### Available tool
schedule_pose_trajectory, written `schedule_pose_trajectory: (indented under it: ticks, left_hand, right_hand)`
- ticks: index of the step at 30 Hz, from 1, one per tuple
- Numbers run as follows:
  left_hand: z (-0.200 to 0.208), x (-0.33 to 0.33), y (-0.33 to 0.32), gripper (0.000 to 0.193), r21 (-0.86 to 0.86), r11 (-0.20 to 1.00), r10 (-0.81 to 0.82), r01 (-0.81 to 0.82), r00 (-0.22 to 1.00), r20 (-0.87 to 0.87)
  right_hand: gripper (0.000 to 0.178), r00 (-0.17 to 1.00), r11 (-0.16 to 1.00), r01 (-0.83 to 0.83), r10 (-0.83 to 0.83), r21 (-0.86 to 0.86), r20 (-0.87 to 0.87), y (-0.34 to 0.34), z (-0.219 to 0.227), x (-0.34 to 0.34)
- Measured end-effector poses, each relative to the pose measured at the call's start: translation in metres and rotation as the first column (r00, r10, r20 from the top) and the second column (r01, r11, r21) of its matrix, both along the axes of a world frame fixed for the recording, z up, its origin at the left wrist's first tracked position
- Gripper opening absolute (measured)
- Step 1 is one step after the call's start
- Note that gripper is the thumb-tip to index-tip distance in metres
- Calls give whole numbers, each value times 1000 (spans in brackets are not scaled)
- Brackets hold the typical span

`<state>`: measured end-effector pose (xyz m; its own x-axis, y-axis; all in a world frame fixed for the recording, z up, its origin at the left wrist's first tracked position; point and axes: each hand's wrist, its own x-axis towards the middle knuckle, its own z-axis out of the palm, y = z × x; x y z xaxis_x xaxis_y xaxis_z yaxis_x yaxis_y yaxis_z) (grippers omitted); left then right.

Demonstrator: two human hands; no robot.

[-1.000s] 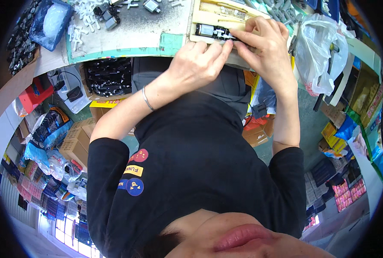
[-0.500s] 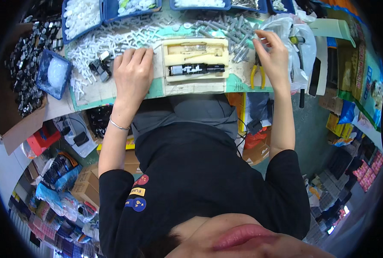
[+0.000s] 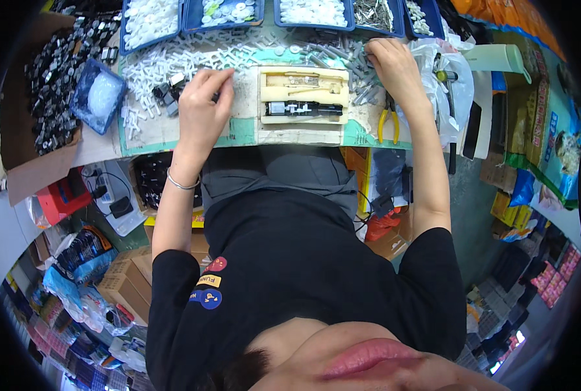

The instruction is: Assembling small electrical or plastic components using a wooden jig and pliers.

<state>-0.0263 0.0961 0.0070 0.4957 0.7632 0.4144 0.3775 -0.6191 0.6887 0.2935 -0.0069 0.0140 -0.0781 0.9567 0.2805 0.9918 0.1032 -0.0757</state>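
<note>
- Right hand has reached farther over the bench since half a second ago, to the far part of the grey tubes; its fingers are bent close together, and whether they pinch a tube cannot be told
- Left hand is now half curled, near the scattered white plastic pieces; whether it grips anything cannot be told
- Black cylindrical assembly lies lengthwise in the near slot of the cream fixture block, between the hands, touched by neither
- Yellow-handled pliers lie beside the right forearm
</note>
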Motion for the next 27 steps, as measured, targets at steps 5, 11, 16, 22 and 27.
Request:
schedule_pose_trajectory:
  ticks: [5,11,16,22,27]
  left_hand:
    - [5,-10,-1,11,-55,998,47,-38,985,167]
    - [28,-46,-15,12,-196,968,192,-156,965,179]
    - [47,-118,19,8,-28,923,382,-384,906,185]
    - [34,-174,75,10,443,802,493,-401,862,-113]
    - [34,-166,93,8,522,817,455,-245,830,-322]
  right_hand:
    - [13,998,999,-31,32,-19,54,10,2,-3]
    - [14,905,986,162,-133,40,-404,-2,3,-5]
    - [15,588,963,259,-102,68,-802,-16,-9,-4]
    - [20,469,959,276,-72,68,-880,-8,-5,-13]
    - [22,474,935,341,-78,101,-877,-6,-2,-32]
